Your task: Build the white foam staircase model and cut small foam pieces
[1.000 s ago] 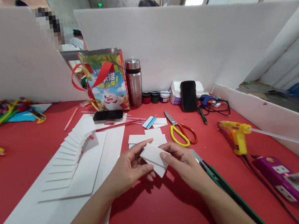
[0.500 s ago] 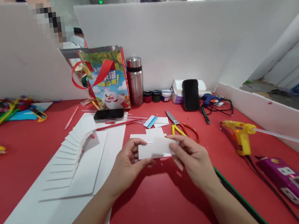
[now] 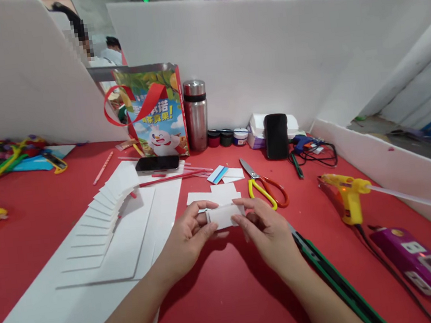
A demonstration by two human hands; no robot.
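A small white rectangle of board [image 3: 222, 216] is held just above the red table between both hands. My left hand [image 3: 190, 233] pinches its left end, thumb in front and fingers behind. At the other end, my right hand [image 3: 264, 228] grips it between thumb and fingertips. The edge on the left looks doubled, but I cannot tell if two pieces lie together. More white board pieces [image 3: 224, 188] rest on the table just beyond the fingers. To the left, a curved, stepped white staircase model [image 3: 92, 236] stands on white sheets [image 3: 34, 314].
Scissors [image 3: 269, 192] and a green utility knife [image 3: 329, 273] lie by my right hand. Farther right are a yellow glue gun [image 3: 347, 193] and a purple power strip [image 3: 417, 260]. A phone [image 3: 157, 164], gift bag [image 3: 151, 112] and steel flask [image 3: 197, 117] stand behind.
My right hand has moved slightly left, closer to my left hand. The held board now shows a smaller, narrower face, and the utility knife is more exposed.
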